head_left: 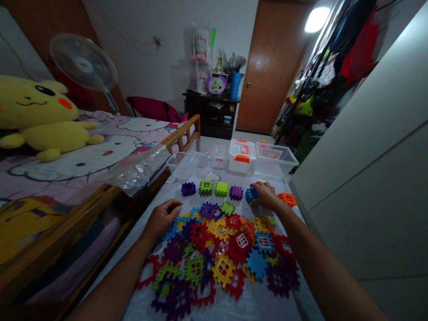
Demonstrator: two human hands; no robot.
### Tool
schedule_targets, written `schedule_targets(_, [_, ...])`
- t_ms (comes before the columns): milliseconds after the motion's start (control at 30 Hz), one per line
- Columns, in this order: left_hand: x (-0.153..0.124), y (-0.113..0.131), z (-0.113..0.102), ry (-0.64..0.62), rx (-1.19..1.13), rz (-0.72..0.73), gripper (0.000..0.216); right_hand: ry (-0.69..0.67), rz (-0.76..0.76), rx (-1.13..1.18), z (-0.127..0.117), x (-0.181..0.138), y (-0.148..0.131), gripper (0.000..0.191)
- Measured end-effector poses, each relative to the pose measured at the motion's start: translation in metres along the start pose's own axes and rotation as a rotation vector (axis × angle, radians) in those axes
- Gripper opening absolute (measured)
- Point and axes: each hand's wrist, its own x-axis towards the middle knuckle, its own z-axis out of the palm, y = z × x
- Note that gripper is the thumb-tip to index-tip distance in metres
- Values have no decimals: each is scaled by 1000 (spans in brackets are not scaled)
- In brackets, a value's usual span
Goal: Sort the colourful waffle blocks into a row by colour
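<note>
A pile of flat, colourful interlocking plastic tiles (220, 254) covers the near part of a white table (254, 303). Beyond it stands a row of assembled cubes: purple (188, 188), green (206, 187), lime (221, 189) and another purple (236, 192). My right hand (265, 195) is closed over a blue cube (250, 194) at the right end of that row. An orange cube (288, 199) lies just right of that hand. My left hand (163, 217) rests curled on the table at the pile's left edge, touching blue tiles, with no clear grip.
Clear plastic boxes (182, 164) and a white case with orange latches (241, 156) stand at the table's far end. A wooden-framed bed (180, 136) with a yellow plush toy (40, 118) lies left. A white cabinet wall (361, 178) rises right.
</note>
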Motion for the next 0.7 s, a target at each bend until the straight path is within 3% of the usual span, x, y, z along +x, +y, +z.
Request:
schedule_targets(200, [0, 0, 0, 2, -16, -5, 37, 32, 7, 20, -9, -10, -5, 70])
schedule_targets(267, [0, -1, 0, 4, -12, -5, 37, 93, -5, 51, -16, -24, -2, 71])
schedule_targets(367, [1, -2, -1, -6, 5, -9, 39, 187, -67, 181, -23, -58, 6, 57])
schedule_targets(533, [2, -6, -2, -31, 14, -18, 41, 99, -66, 295, -5, -114, 15, 37])
schedule_targets(700, [2, -7, -1, -23, 17, -15, 42, 84, -56, 180, 15, -129, 5, 49])
